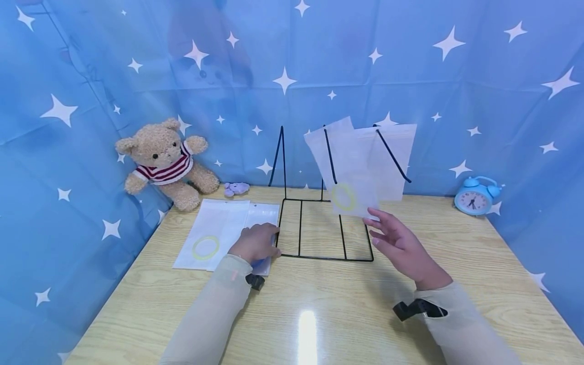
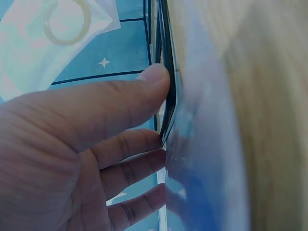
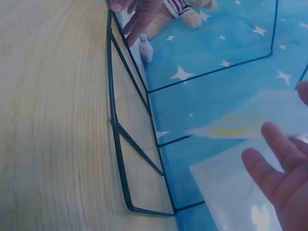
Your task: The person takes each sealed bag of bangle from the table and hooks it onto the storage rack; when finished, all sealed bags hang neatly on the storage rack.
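A black wire rack (image 1: 299, 228) stands on the table with upright, forward-slanting arms. My left hand (image 1: 257, 242) holds the rack's front left base corner, thumb and fingertips against the wire (image 2: 167, 103). Under and beside this hand lie flat translucent plastic bags: one with a yellow ring (image 1: 189, 253), another with a blue print, partly covered. A tilted bag with a yellow ring (image 1: 344, 162) hangs on the rack's middle arm, overlapping another translucent bag (image 1: 394, 152) on the right arm. My right hand (image 1: 399, 248) is at the tilted bag's lower right corner, its fingers spread and loosely bent.
A teddy bear (image 1: 159, 157) in a striped shirt leans at the back left, near a small purple toy (image 1: 236, 189). A blue alarm clock (image 1: 476, 196) stands at the back right. Behind the wooden table (image 1: 342, 309) hangs a blue star-patterned cloth (image 1: 319, 56).
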A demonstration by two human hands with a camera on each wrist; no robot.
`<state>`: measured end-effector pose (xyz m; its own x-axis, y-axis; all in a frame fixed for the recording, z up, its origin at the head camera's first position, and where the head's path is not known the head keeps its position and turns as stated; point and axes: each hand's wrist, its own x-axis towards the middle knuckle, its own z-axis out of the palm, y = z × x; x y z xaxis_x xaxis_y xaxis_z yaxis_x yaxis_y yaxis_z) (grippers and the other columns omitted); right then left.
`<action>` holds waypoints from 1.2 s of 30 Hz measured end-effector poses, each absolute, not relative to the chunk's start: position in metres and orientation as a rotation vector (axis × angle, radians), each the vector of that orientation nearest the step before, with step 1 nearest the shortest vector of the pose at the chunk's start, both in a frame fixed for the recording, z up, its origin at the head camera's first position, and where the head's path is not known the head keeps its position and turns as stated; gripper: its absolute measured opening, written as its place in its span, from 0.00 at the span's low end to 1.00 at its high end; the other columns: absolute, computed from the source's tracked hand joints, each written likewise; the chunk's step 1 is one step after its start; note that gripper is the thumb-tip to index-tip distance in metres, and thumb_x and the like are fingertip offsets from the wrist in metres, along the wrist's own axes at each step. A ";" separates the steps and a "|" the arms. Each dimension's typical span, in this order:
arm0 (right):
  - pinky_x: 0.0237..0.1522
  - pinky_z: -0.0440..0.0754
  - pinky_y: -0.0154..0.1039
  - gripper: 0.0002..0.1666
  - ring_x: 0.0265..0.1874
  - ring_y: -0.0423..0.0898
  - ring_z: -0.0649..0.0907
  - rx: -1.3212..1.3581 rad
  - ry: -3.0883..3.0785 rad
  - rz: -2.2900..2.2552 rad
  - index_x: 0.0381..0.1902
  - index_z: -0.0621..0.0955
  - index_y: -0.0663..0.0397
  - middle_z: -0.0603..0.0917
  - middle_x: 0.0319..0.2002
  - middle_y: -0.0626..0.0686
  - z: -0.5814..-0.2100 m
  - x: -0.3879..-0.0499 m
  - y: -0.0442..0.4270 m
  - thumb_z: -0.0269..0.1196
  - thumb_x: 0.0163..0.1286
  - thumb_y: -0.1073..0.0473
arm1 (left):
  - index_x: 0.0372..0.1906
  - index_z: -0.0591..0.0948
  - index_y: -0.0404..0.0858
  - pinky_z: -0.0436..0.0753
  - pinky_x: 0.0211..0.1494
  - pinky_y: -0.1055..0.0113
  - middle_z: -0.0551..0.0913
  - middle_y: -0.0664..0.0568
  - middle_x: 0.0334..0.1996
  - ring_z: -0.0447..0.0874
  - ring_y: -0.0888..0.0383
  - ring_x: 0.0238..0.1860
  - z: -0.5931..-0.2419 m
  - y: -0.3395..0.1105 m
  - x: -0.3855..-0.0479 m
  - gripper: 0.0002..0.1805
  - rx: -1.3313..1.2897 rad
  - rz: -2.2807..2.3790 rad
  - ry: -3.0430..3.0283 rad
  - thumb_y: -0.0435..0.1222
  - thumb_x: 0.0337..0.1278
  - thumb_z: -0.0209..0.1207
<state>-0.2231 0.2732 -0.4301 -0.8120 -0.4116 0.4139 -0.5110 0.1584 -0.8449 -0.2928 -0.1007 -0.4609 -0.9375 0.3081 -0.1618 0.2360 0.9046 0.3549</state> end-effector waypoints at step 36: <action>0.48 0.78 0.46 0.43 0.42 0.49 0.84 0.242 -3.107 1.390 0.82 0.63 0.55 0.84 0.46 0.56 -0.463 -0.245 0.302 0.65 0.77 0.49 | 0.75 0.76 0.43 0.64 0.77 0.33 0.77 0.47 0.73 0.73 0.40 0.74 -0.458 -0.100 -0.292 0.40 0.402 0.467 2.840 0.48 0.60 0.75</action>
<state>-0.2446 0.3025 -0.4628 -0.9538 -0.2357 -0.1864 -0.0181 0.6642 -0.7473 -0.2923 -0.1000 -0.4582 -0.9347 0.3039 -0.1844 0.2289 0.9114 0.3419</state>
